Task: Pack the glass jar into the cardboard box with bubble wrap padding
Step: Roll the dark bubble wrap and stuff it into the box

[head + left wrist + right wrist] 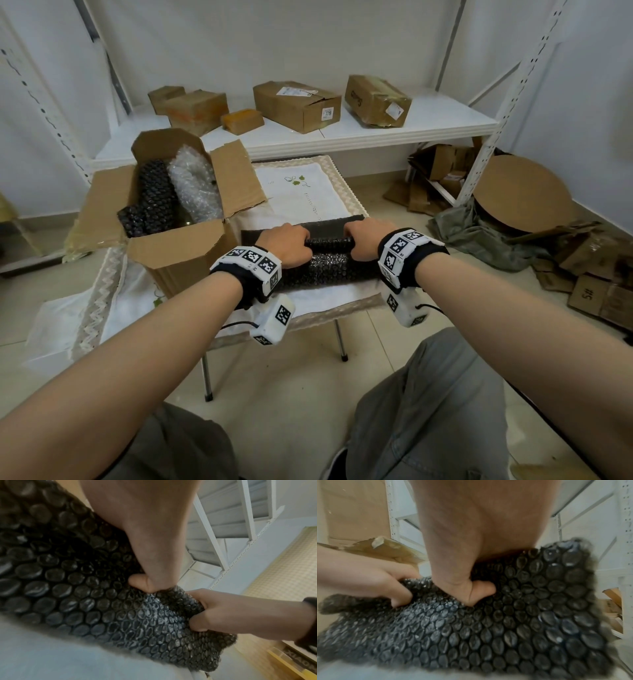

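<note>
A sheet of black bubble wrap (329, 269) lies on the small table, its far part rolled up. My left hand (286, 241) and right hand (368, 240) grip that roll side by side, fingers curled over it. The left wrist view shows my left hand (145, 555) dug into the black bubble wrap (68, 588), with the right hand (223, 609) clutching beside it. The right wrist view shows the right hand (471, 568), the left hand (368, 577) and the wrap (522, 615). The open cardboard box (178, 246) stands to the left, holding a black wrap roll (154, 195) and a clear bubble wrap bundle (195, 181). No glass jar shows.
The table wears a white cloth (301, 192). Behind it a white shelf (428, 128) carries several cardboard boxes (298, 106). Flattened cardboard (599, 294), a round cardboard disc (520, 192) and a green cloth (479, 233) lie on the floor at right.
</note>
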